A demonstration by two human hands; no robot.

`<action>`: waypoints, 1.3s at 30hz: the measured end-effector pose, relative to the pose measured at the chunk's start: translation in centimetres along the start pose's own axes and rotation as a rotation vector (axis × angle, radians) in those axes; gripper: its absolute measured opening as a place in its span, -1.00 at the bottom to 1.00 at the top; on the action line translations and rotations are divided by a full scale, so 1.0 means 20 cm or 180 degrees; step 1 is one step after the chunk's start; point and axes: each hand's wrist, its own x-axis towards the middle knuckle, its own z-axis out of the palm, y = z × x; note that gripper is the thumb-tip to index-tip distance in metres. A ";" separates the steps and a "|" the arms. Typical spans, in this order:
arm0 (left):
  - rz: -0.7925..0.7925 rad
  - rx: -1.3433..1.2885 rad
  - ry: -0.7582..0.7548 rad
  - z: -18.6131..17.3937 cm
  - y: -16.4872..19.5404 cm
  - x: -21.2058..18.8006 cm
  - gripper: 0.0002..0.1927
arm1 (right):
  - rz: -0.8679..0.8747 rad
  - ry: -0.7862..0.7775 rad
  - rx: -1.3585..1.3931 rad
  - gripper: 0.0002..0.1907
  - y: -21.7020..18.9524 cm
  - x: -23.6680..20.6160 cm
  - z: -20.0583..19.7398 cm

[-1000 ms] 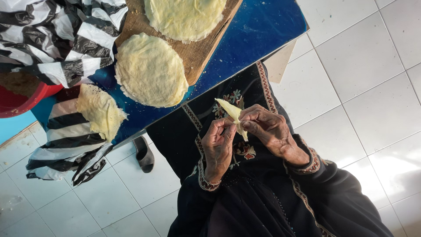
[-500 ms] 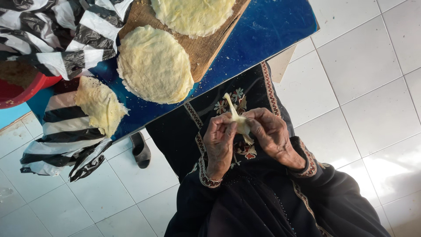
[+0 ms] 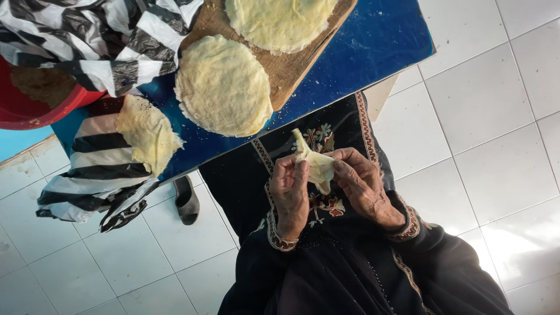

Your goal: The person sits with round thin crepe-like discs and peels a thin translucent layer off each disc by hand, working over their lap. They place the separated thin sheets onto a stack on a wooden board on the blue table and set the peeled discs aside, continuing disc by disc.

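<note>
Pale yellow dough piece pinched between both hands over the lap, just off the blue table edge. Left hand and right hand both clenched on it, one point sticking up. Round flatbread overhangs wooden board; striped plastic bag beside.

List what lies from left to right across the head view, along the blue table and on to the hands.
Red bowl → torn flatbread piece on the striped plastic → round flatbread → left hand → folded dough piece → right hand.
</note>
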 end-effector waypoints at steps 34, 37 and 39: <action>0.0299 0.1104 -0.0546 -0.10 0.02 -0.08 -0.87 | -0.0582 -0.0284 -0.1720 -0.72 -0.04 0.00 0.08; -0.0599 -0.0210 -0.0405 -0.12 0.04 -0.06 -0.78 | -0.0221 -0.0321 -0.0738 -0.81 -0.04 0.01 0.08; -0.0789 -0.0593 -0.0423 -0.12 0.05 -0.06 -0.69 | -0.0071 -0.0058 -0.1619 -0.81 -0.03 0.01 0.08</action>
